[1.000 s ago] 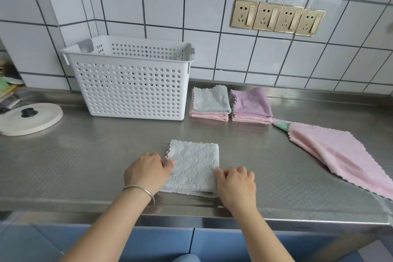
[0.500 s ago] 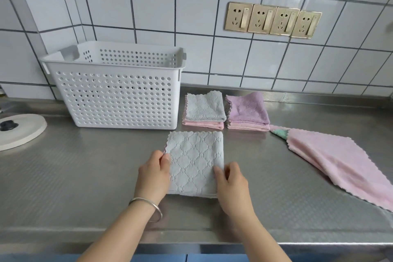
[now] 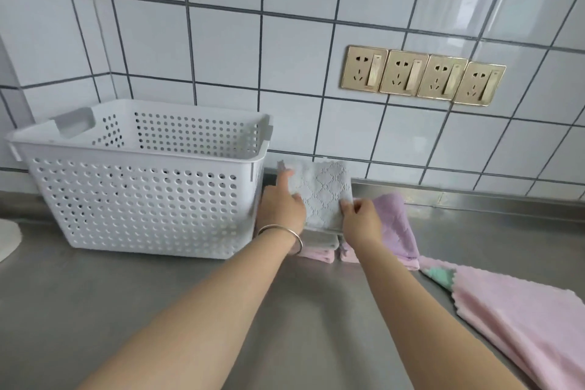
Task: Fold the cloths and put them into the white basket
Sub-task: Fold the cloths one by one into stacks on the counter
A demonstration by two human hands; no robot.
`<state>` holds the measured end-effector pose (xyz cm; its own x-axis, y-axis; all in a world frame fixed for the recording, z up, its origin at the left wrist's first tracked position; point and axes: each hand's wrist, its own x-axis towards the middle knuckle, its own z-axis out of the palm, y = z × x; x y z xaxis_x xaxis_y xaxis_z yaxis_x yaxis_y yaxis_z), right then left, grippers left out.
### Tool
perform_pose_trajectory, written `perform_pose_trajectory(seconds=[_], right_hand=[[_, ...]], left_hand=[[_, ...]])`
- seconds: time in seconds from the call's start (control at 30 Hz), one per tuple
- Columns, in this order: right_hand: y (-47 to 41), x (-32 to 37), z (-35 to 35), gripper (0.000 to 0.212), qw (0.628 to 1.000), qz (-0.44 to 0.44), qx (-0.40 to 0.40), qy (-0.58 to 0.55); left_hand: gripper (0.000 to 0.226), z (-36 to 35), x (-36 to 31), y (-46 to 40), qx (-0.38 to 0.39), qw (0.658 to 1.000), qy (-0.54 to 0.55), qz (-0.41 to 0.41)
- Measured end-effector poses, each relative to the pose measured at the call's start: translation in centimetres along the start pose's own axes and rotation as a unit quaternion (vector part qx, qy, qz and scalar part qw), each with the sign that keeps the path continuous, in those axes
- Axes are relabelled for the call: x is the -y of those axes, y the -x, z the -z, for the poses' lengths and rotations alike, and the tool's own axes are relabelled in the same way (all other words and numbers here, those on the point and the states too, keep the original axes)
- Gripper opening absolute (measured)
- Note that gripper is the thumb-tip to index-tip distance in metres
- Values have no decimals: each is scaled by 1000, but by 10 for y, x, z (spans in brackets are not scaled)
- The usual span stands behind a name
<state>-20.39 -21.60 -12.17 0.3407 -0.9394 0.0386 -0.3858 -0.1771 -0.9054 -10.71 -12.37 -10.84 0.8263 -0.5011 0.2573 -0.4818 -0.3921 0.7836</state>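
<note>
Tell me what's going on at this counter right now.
A person is holding a folded grey cloth in both hands, the left hand on its left edge and the right hand pinching its right edge. They hold it above the stacks of folded cloths beside the white basket on the steel counter. The part of the basket's interior that shows holds no cloths. An unfolded pink cloth lies spread on the right.

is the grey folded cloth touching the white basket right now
Cannot tell. In the head view the grey cloth, held by both hands, sits right beside the white basket, but the left hand covers the space between them.
</note>
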Motion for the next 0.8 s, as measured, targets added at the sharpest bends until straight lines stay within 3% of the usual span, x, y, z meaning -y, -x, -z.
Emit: perform_pose_trajectory(seconds=[0.17,0.47,0.53,0.63,0.8], right_hand=[[-24,-18,-28,25,999,-18,30,26],[-20,-25,-43,23,992,35,22,121],[-13,-22,-32,18,991,64,20,115],[5,-37,16,19,986,113,-32,117],[56,-113,111,15,933,152,-138,295]], left_hand=[[36,-22,33,-23,13,998,-64,4],[31,-38,48,-14,0,987,-160,33],[36,-37,45,-10,6,978,-210,-7],[42,-32,43,4,-31,952,-264,-153],[37,-30,29,51,-45,945,-225,-234]])
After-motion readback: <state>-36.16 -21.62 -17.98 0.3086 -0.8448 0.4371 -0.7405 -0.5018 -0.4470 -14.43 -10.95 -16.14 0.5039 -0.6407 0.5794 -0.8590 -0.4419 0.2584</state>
